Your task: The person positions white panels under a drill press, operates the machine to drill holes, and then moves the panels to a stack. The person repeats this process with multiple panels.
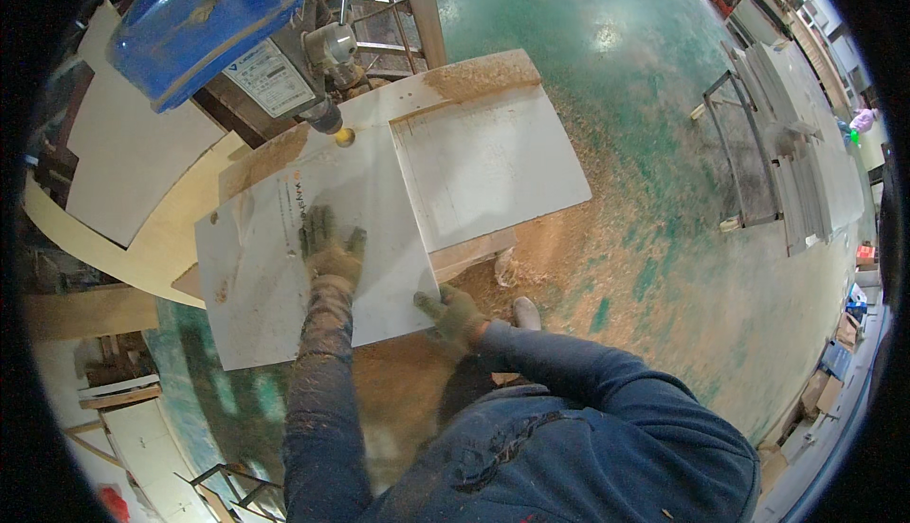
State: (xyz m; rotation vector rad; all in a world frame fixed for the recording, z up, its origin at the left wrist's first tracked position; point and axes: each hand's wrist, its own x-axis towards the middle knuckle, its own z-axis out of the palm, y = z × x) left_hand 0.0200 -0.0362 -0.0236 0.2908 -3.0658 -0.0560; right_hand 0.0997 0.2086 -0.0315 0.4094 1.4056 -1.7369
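A white panel [379, 248] lies on the work surface under a blue drill press [213, 20]. My left hand [332, 253], in a dusty glove, rests flat on the panel with its fingers spread. At the panel's near right corner my gloved right hand [453, 318] grips the edge, its thumb on top and the other fingers partly hidden. The drill press's yellow-tipped bit [344, 136] is close to the panel's far side; whether it touches cannot be made out. Beside the panel, to the right, is a white board [493, 163] with sawdust along its far edge.
Sawdust [559, 267] covers much of the green floor [645, 58] on the right. A dark metal frame [749, 153] and stacked grey boards [820, 182] stand farther right. A pale curved board [85, 238] lies left of the panel, and shelving with boards [118, 395] is at lower left.
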